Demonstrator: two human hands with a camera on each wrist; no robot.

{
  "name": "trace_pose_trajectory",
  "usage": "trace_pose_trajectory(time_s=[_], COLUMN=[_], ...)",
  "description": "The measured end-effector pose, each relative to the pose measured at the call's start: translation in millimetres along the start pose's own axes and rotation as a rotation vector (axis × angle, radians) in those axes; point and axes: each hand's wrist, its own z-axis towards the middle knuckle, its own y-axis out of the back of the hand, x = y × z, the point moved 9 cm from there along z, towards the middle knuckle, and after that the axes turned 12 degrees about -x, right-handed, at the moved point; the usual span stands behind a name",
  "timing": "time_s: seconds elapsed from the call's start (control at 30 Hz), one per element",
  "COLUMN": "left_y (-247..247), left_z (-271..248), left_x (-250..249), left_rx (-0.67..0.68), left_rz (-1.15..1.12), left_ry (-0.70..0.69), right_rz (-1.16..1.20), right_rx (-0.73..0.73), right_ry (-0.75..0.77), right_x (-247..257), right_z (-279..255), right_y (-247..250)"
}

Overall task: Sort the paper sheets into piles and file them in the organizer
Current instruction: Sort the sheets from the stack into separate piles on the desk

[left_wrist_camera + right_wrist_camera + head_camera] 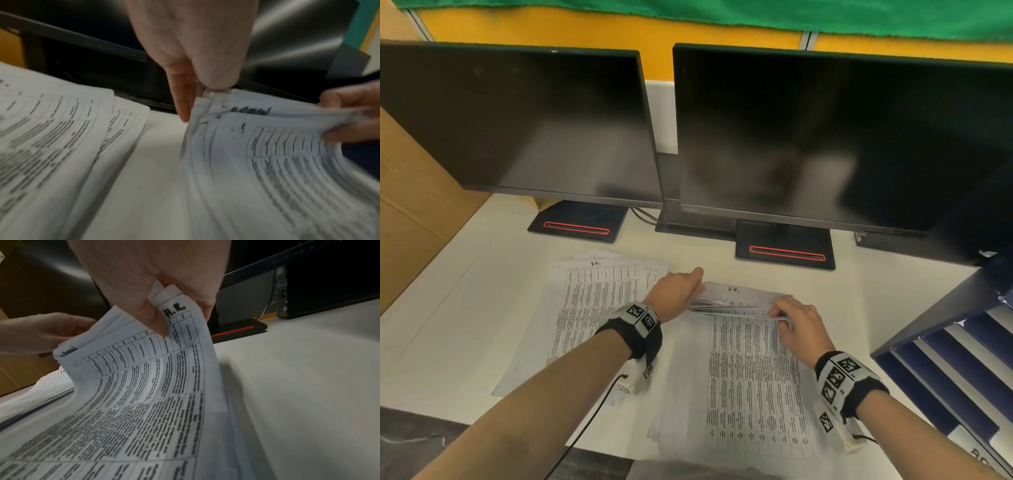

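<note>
A stack of printed table sheets (750,370) lies on the white desk (465,308) in front of me. Its far edge is lifted and curled up. My left hand (681,289) pinches the far-left corner of the lifted sheets (213,100). My right hand (794,318) pinches their far-right corner (170,293), beside a handwritten "H.R." label (173,311). A second pile of similar sheets (599,298) lies flat to the left, partly under my left forearm. The dark blue organizer (955,363) with slanted slots stands at the right edge.
Two black monitors (524,120) (825,137) stand behind the papers, their bases (577,226) (786,251) close to the sheets. A cardboard panel (410,212) borders the desk on the left. Bare desk shows at the near left and between the piles.
</note>
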Motion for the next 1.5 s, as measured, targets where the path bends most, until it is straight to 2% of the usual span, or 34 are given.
trace_pose_trajectory(time_s=[0.1,0.17,0.23,0.33,0.43,0.6,0.67,0.73,0.8,0.9,1.07,1.13,1.27,1.33,1.37,1.43,1.5], left_y=[-10.2,-22.7,-24.9,-13.6,18.0,129.6,164.8,178.4,177.2,154.0,96.8,88.5,84.2,82.5,78.1,42.5,-6.1], left_z=[-5.4,-8.8,-7.7,-2.5,4.7,22.6,20.4,16.9,7.2,-17.5,-63.9,-73.6,-87.5,-93.9,-94.2,-89.9,-100.9], left_x=[28.7,39.1,44.2,32.2,16.8,59.9,97.2,142.8,184.0,224.9,268.2,267.0,253.9,233.2,214.6,166.6,115.7], left_rx=[0.085,0.197,0.188,0.058,-0.082,-0.609,-0.691,-0.620,-0.484,-0.278,-0.079,-0.101,-0.229,-0.261,-0.245,-0.083,0.208], left_rz=[-0.289,-0.332,-0.330,-0.527,-0.702,-0.654,-0.589,-0.490,-0.384,-0.219,-0.091,-0.074,-0.090,0.013,0.073,0.105,0.057], left_ry=[0.325,0.410,0.429,0.420,0.439,0.528,0.622,0.716,0.802,0.870,0.926,0.967,1.136,1.223,1.219,1.069,0.929], right_rz=[0.021,0.040,0.057,0.092,0.133,0.168,0.181,0.177,0.167,0.151,0.125,0.126,0.135,0.131,0.128,0.126,0.124], right_rx=[0.013,0.025,0.015,-0.029,-0.055,-0.052,-0.063,-0.060,-0.055,-0.045,-0.030,-0.024,-0.018,-0.015,-0.016,-0.022,-0.030], right_ry=[-0.025,-0.037,-0.063,-0.138,-0.153,-0.109,-0.090,-0.084,-0.066,-0.052,-0.058,-0.058,-0.053,-0.056,-0.059,-0.063,-0.063], right_x=[-0.8,-1.7,-4.1,-14.8,-23.0,-22.6,-23.6,-25.3,-25.1,-23.9,-23.4,-23.0,-21.9,-22.0,-22.1,-22.0,-20.9], right_z=[-0.7,-0.8,-0.2,1.4,1.5,0.7,1.3,1.7,3.0,4.8,7.1,7.5,7.9,8.0,8.1,7.4,6.3], right_y=[1.6,1.0,2.2,8.1,12.0,13.2,12.9,11.9,10.3,7.7,5.0,4.4,3.7,3.0,2.8,3.1,4.1])
